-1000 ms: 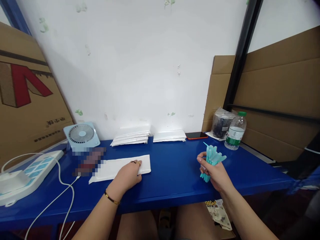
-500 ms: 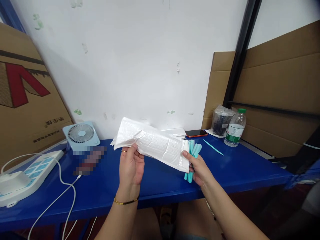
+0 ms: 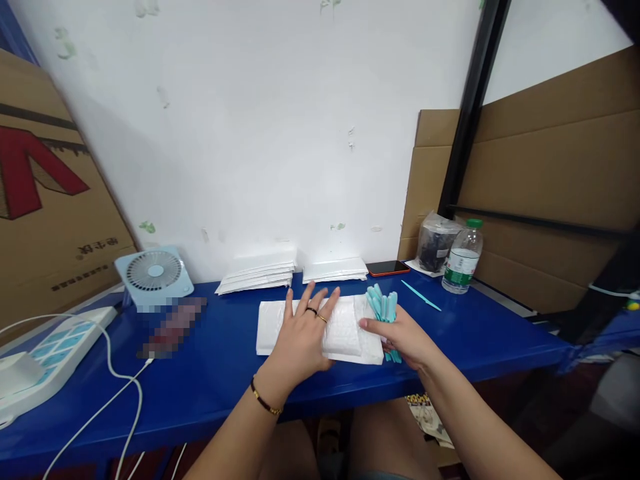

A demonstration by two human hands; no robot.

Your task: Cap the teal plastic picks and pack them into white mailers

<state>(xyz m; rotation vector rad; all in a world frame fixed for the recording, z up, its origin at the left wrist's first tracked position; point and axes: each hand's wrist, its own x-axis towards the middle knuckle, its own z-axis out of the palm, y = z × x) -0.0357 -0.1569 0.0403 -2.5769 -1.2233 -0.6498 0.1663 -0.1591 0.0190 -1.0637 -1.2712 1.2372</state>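
A white padded bubble mailer (image 3: 345,340) lies on the blue table in front of me. My left hand (image 3: 305,330) rests across its middle, palm down with the fingers spread. My right hand (image 3: 407,337) is closed around a bunch of several thin teal sticks (image 3: 385,305) that look like eyebrow razors. Its thumb touches the mailer's right end, and the sticks poke out above and below that hand. A single teal eyebrow razor (image 3: 421,295) lies on the table to the right.
Two stacks of white mailers, a left one (image 3: 257,272) and a right one (image 3: 335,269), sit by the wall. Beyond are a phone (image 3: 388,268), a bagged dark cup (image 3: 436,248) and a bottle (image 3: 463,260). At left stand a fan (image 3: 155,273) and a power strip (image 3: 65,357) with cables.
The mailer has come down from mid-air onto the table. My left hand has gone from pinching its edge to lying spread on top. My right hand still holds the teal bunch.
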